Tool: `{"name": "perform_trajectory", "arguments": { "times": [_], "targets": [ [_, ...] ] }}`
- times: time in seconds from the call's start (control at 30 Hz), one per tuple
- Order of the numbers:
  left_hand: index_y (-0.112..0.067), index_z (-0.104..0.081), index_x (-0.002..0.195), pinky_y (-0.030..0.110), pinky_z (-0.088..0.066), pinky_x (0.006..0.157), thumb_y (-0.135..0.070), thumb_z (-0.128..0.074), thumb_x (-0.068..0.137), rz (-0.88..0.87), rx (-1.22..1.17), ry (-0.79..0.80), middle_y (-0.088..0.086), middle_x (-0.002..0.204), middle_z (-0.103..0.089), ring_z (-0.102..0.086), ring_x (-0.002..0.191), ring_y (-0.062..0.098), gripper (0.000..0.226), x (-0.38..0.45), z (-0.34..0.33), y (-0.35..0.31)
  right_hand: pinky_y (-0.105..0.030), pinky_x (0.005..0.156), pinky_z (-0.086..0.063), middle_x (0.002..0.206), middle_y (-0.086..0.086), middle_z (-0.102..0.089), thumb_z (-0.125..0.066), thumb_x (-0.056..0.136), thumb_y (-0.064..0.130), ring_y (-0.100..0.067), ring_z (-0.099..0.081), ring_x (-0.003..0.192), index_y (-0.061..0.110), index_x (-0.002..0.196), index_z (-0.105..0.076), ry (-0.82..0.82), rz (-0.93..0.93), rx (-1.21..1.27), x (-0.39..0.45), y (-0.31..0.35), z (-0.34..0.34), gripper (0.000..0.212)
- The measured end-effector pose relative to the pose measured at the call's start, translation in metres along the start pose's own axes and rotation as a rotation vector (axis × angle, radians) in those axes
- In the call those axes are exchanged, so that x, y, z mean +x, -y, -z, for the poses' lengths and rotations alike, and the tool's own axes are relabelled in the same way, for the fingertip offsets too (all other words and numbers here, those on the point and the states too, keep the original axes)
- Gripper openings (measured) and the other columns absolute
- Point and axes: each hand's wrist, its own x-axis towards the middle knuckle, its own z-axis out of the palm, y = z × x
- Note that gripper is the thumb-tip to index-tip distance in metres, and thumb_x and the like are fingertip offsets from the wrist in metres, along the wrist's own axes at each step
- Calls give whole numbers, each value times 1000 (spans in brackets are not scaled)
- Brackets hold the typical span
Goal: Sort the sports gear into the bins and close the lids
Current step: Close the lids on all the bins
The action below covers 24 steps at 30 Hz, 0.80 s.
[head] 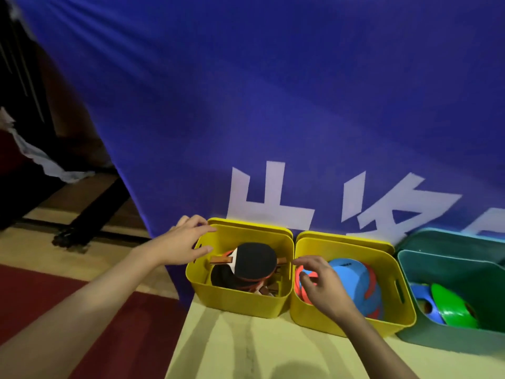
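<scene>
- Right hand (318, 287) is nearest: fingers loosely curled and a bit spread, hovering over the near-left part of the middle yellow bin (352, 321). Thumb and index tips sit close to the bin's left rim; can't tell if they touch it. Nothing pinched, as far as I can see.
- Under and just right of those fingers: blue and red-orange flat cones (355, 280) stacked inside that bin.
- Left hand (185, 243) is farther and to the left: fingers slightly spread and bent, index over the far-left corner rim of the left yellow bin (240, 299), thumb by the side wall near its handle slot. Looks like a light touch, not a firm grip.
- Right of the left fingertips, inside the bin: table-tennis paddles (252, 262), piled, black rubber up.
- Behind each yellow bin a yellow lid (246, 222) stands on edge against the blue banner (273, 105), just beyond the left fingers.
- Far right, well apart from both hands: teal bin (451, 340) with green and blue gear; no lid on it.
- Judgement: sorting looks mostly done; step in hand is prob. lid closing on the left bin. Next move needs the left fingers to reach behind the rim, pinch the lid edge, lift it, then lay it flat w/ both hands.
</scene>
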Motion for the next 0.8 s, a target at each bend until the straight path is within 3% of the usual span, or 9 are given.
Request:
{"name": "perform_trajectory", "arguments": {
  "times": [0.1, 0.27, 0.37, 0.53, 0.67, 0.8],
  "targets": [
    [-35, -36, 156, 43, -38, 114, -53, -54, 101, 57, -52, 11, -7, 146, -36, -28, 126, 9, 61, 6, 10, -3, -15, 99, -44, 133, 14, -50, -58, 101, 23, -3, -48, 121, 43, 127, -60, 28, 1, -68, 11, -7, 3, 32],
    [-33, -34, 157, 39, -33, 116, -52, -57, 100, 176, -103, 11, -4, 145, -37, -34, 133, 20, 64, 8, 13, 3, -21, 107, -37, 143, 10, -45, -57, 102, 30, -11, -40, 134, 32, 143, -52, 90, 49, -205, 51, -13, 4, 41],
    [-34, -35, 156, 44, -28, 120, -53, -58, 99, 253, -164, -23, 1, 146, -38, -37, 139, 28, 65, 15, 8, 18, -26, 111, -35, 150, 3, -40, -57, 102, 30, -17, -36, 139, 28, 149, -47, 162, 66, -262, 79, -10, -7, 48],
    [-35, -34, 156, 48, -30, 121, -51, -58, 100, 307, -321, -34, 3, 153, -36, -33, 146, 28, 64, 33, -9, 41, -39, 119, -34, 162, -5, -25, -57, 101, 32, -28, -28, 148, 23, 156, -37, 241, -34, -378, 120, -10, -32, 60],
    [-30, -38, 156, 48, -36, 117, -45, -61, 100, 363, -482, -79, 9, 146, -40, -41, 139, 31, 62, 44, -30, 61, -46, 122, -31, 168, -8, -14, -55, 101, 31, -34, -19, 152, 23, 157, -34, 304, -118, -516, 141, -7, -58, 61],
    [-26, -32, 159, 48, -26, 122, -41, -64, 99, 353, -463, -78, 9, 154, -33, -34, 144, 35, 70, 54, -50, 74, -54, 123, -27, 170, -8, -6, -55, 101, 36, -37, -11, 155, 29, 159, -29, 346, -148, -631, 154, -3, -83, 64]
  ]
}}
